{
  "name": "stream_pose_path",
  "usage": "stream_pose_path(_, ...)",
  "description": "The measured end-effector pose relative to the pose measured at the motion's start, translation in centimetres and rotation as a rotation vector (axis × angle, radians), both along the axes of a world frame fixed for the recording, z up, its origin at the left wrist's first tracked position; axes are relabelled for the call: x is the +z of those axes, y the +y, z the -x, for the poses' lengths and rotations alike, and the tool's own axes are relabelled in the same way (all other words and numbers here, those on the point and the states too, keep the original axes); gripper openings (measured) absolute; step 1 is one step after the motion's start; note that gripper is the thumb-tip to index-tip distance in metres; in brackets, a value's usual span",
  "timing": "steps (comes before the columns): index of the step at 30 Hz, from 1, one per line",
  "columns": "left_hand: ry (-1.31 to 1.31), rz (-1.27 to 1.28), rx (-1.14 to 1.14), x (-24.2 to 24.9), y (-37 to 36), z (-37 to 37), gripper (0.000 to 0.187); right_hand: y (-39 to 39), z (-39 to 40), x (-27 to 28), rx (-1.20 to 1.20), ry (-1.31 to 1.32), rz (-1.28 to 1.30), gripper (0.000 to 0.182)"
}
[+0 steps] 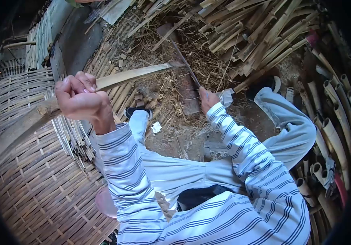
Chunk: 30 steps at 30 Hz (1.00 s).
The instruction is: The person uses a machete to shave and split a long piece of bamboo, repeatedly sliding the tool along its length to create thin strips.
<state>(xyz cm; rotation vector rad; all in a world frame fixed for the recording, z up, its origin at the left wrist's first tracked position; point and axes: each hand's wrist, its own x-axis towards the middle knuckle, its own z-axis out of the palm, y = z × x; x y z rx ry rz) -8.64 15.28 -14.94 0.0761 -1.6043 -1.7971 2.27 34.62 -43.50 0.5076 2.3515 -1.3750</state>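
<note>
My left hand (82, 98) is closed around a long split bamboo piece (134, 74), which runs from the lower left edge to the middle of the view. My right hand (208, 100) grips the handle end of a long, thin dark blade (185, 62) that points up and away to the left. The far end of the bamboo lies close to the blade; whether they touch I cannot tell. Below them a flat dark wooden block (188, 98) rests on the ground among shavings.
Split bamboo (261, 32) is piled at the back right. Bamboo tubes (334, 130) stand along the right, near a red-handled tool (340, 188). A woven bamboo mat (40, 171) lies at the left, with thin strips (71, 136) on it. Shavings (159, 87) cover the ground.
</note>
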Motion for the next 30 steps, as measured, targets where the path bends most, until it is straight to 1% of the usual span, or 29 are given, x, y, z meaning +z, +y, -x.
stream_pose_path(2,-0.012,-0.013,0.006,0.1,-0.1,0.5,0.030,-0.4,1.2,1.5,-0.094,0.024,0.120,0.069)
stream_pose_path(3,-0.016,-0.025,0.002,0.2,-0.1,0.7,0.030,-0.2,1.6,2.0,-0.105,0.141,0.115,0.066)
stream_pose_path(6,-0.013,0.006,-0.030,0.6,-1.3,1.0,0.031,-0.4,1.6,3.8,-0.088,0.118,0.097,0.065)
stream_pose_path(7,-0.009,0.025,-0.050,0.6,-1.5,1.1,0.031,-0.5,1.6,2.9,-0.114,0.103,0.097,0.066)
stream_pose_path(10,-0.036,-0.030,-0.065,2.1,0.0,0.9,0.032,-0.7,1.6,1.6,-0.129,0.055,0.083,0.065)
stream_pose_path(13,-0.007,0.049,-0.112,1.5,1.6,1.3,0.031,-0.3,1.7,0.7,-0.164,0.071,0.037,0.064)
stream_pose_path(15,0.015,0.057,-0.174,1.2,1.8,1.3,0.030,0.4,2.3,1.6,-0.147,0.055,0.033,0.064)
stream_pose_path(20,0.039,0.107,-0.201,0.8,2.8,1.4,0.029,0.8,2.7,4.5,-0.152,0.079,0.048,0.063)
stream_pose_path(23,0.023,0.066,-0.151,0.7,3.1,1.0,0.028,-0.3,2.6,6.2,-0.223,0.461,0.129,0.059)
stream_pose_path(26,0.030,0.035,-0.170,0.8,2.8,1.2,0.026,-0.2,3.1,9.8,-0.145,0.492,0.274,0.055)
stream_pose_path(27,0.058,0.017,-0.237,0.6,2.2,1.4,0.028,-0.8,2.7,9.1,-0.133,0.419,0.316,0.053)
stream_pose_path(28,0.060,0.059,-0.219,0.5,2.2,1.3,0.028,-1.5,2.0,6.8,-0.086,0.347,0.211,0.052)
stream_pose_path(30,0.084,0.134,-0.187,0.6,2.8,1.4,0.028,-2.6,0.6,0.2,0.010,0.220,-0.005,0.051)
